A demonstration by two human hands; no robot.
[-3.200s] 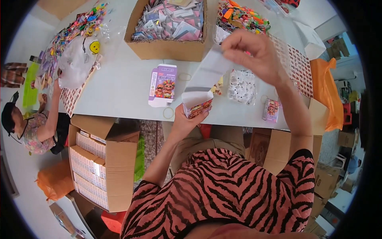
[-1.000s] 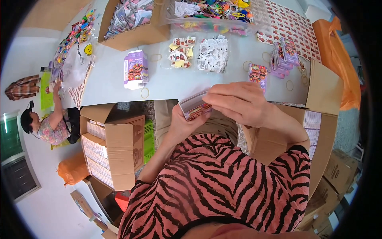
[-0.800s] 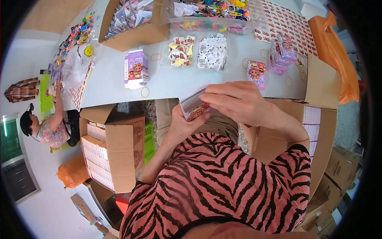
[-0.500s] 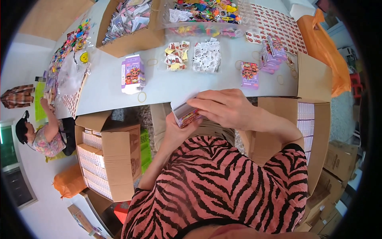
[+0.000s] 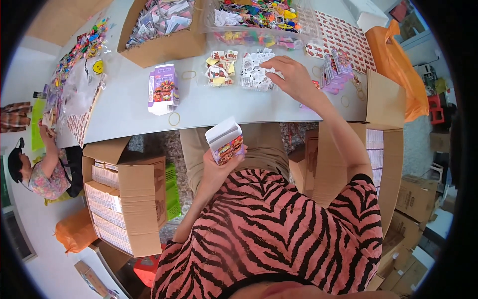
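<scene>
Below the table's front edge, my left hand (image 5: 216, 168) is closed round a small purple carton (image 5: 226, 147) with colourful cartoon figures on its front. The carton's top is open and its white flap (image 5: 222, 129) stands up. My right hand (image 5: 293, 78) reaches over the table to a pile of small white printed packets (image 5: 256, 71). Its fingertips are apart at the pile's right side, and I see nothing held between them. Left of that pile lies a bag of small red and yellow printed pieces (image 5: 219, 69). Another purple carton (image 5: 163, 89) lies on the table at the left.
Behind are a cardboard box of flat packets (image 5: 162, 57) and a clear bin of colourful trinkets (image 5: 259, 37). Purple cartons (image 5: 336, 74) stack at the right. Cardboard boxes full of cartons flank me, left (image 5: 139, 209) and right (image 5: 386, 94). A person (image 5: 47, 169) works at the far left.
My right hand has left the carton and moved forward to the pile of white packets. My left hand still holds the carton, now tilted with its front more visible.
</scene>
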